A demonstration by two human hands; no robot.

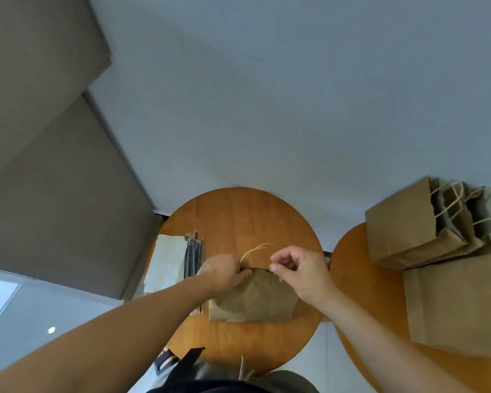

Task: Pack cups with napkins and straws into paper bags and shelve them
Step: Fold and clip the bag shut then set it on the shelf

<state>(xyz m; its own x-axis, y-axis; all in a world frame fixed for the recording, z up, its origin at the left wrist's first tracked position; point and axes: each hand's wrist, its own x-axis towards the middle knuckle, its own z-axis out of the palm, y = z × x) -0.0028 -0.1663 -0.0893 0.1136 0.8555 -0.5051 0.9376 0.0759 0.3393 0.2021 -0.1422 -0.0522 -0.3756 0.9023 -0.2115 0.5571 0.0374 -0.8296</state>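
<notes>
A brown paper bag (pixel 253 299) stands on the round wooden table (pixel 238 217) in front of me. My left hand (pixel 224 270) grips the left end of the bag's top edge. My right hand (pixel 298 270) pinches the right end of that edge, fingers curled. A pale twine handle (pixel 255 249) loops up between the two hands. What the bag holds is hidden. White napkins (pixel 167 262) lie at the table's left, with dark wrapped straws (pixel 194 256) beside them. No cup is in view.
A second round table (pixel 360 279) stands to the right and carries several brown paper bags (pixel 414 231), one upright with twine handles, another (pixel 454 304) nearer me. A grey panel (pixel 54 180) rises on the left. A pale wall is behind the tables.
</notes>
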